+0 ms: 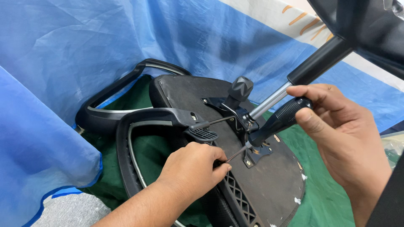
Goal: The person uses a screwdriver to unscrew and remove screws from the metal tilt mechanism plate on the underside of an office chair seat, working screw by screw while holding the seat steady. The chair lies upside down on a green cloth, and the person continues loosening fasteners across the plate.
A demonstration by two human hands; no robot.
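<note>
An upturned office chair seat (273, 176) lies with its black underside facing up. A metal mechanism plate (248, 126) with a knob (240, 88) and a chrome gas cylinder (273, 98) is mounted on it. My right hand (341, 134) grips the black ribbed handle of a screwdriver (280, 120), whose tip meets the plate. My left hand (193, 168) rests on the seat edge and pinches a thin metal rod (236, 153) that points toward the plate.
Two black armrests (126, 105) stand at the left of the seat. A green cloth (328, 197) lies underneath, blue plastic sheeting (63, 63) surrounds the spot, and the chair's black base (366, 25) hangs at the upper right.
</note>
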